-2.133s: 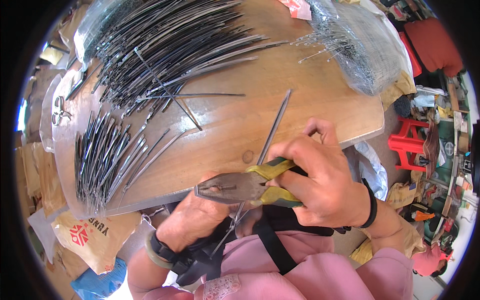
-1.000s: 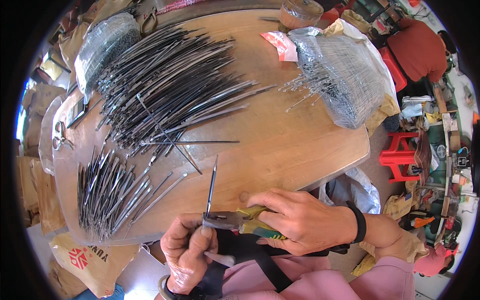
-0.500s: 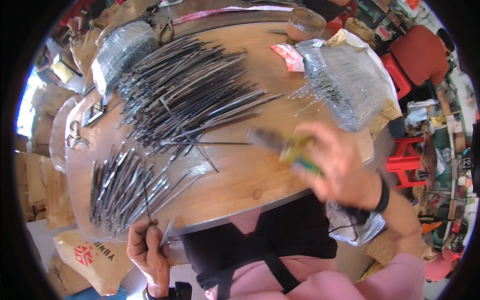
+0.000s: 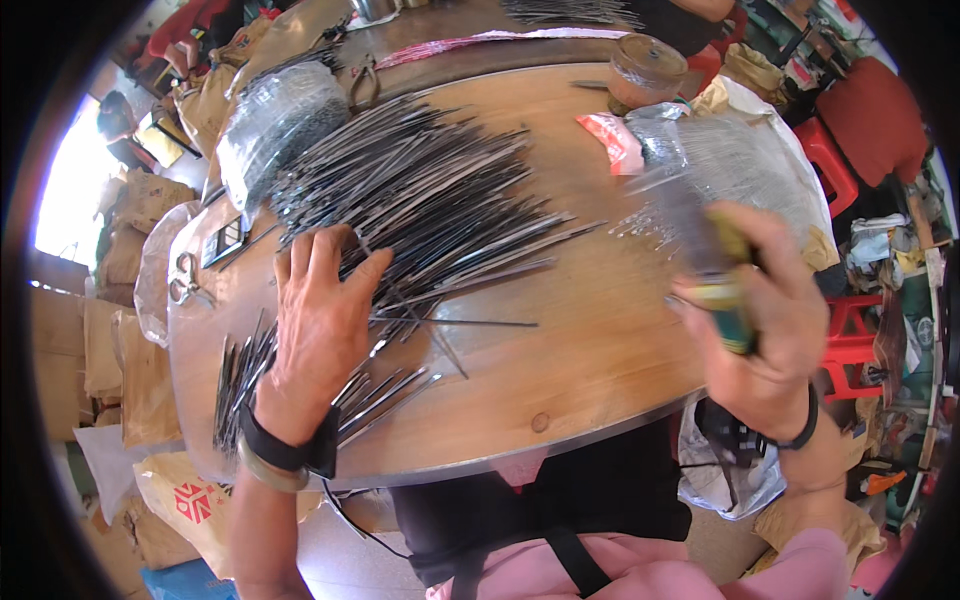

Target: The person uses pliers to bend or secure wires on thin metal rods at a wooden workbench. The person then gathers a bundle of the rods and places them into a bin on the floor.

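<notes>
One pair of pliers (image 4: 712, 265) is held over the right side of the worktop (image 4: 570, 370); its outline is blurred. Two hands are in view. The right hand (image 4: 768, 325) is closed around the plier handles. The left hand (image 4: 322, 315) is at the near left edge of the large pile of metal strips (image 4: 440, 185), fingers bent; whether it grips a strip cannot be told. A second, smaller pile of strips (image 4: 236, 375) lies partly beneath the left wrist. Strips in both piles overlap too densely to count. Outward from these: one pair of scissors (image 4: 184, 278) at the left edge, two plastic-wrapped bundles, left (image 4: 280, 120) and right (image 4: 735, 160), and one tape roll (image 4: 648, 72) at the far side.
</notes>
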`<action>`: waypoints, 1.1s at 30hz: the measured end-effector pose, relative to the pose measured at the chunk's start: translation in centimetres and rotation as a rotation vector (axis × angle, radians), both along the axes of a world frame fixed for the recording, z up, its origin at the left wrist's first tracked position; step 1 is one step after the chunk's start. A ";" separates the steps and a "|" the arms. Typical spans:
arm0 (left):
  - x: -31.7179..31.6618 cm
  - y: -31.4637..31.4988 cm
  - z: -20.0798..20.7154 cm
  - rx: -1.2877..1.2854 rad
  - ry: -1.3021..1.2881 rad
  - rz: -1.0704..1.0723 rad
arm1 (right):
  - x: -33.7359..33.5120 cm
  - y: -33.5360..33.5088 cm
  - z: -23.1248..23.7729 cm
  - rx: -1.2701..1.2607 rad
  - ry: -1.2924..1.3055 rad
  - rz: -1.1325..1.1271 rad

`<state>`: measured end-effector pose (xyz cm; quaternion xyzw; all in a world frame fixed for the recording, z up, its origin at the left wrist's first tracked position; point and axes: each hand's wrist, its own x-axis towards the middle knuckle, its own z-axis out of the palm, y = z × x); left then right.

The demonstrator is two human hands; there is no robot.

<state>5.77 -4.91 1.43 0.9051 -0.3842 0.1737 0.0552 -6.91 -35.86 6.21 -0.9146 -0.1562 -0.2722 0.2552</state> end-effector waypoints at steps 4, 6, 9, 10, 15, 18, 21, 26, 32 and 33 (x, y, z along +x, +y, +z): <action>1.1 0.5 0.5 0.063 -0.058 -0.081 | -1.7 -0.5 -0.6 0.688 -0.014 0.090; 0.3 0.3 1.5 -0.018 0.036 -0.038 | -2.7 -0.4 -0.3 1.013 0.013 0.152; -1.8 0.9 3.4 -0.263 0.392 0.144 | -4.2 0.0 -1.8 1.223 0.136 0.086; -3.4 1.6 3.9 -0.422 0.658 0.311 | -4.6 0.1 -2.9 1.227 0.180 0.057; -12.0 2.3 1.2 -1.145 1.939 0.585 | -7.7 -1.3 -5.8 0.925 0.364 -0.108; -16.0 2.1 -1.1 -1.254 2.078 0.447 | -8.2 -1.9 -5.5 0.678 0.441 -0.121; -17.5 0.5 -0.9 -1.701 1.721 0.227 | -8.4 -1.4 -5.0 0.843 0.472 -0.109; -16.5 -1.9 -3.4 -1.642 1.873 0.343 | -7.6 -0.2 -4.6 1.208 0.481 0.033; -17.2 -2.7 -3.5 -1.398 1.716 0.451 | -7.3 -0.1 -5.4 0.969 0.451 0.095; -17.3 -2.6 -3.5 -1.356 1.693 0.458 | -7.2 -0.2 -5.6 0.903 0.464 0.089</action>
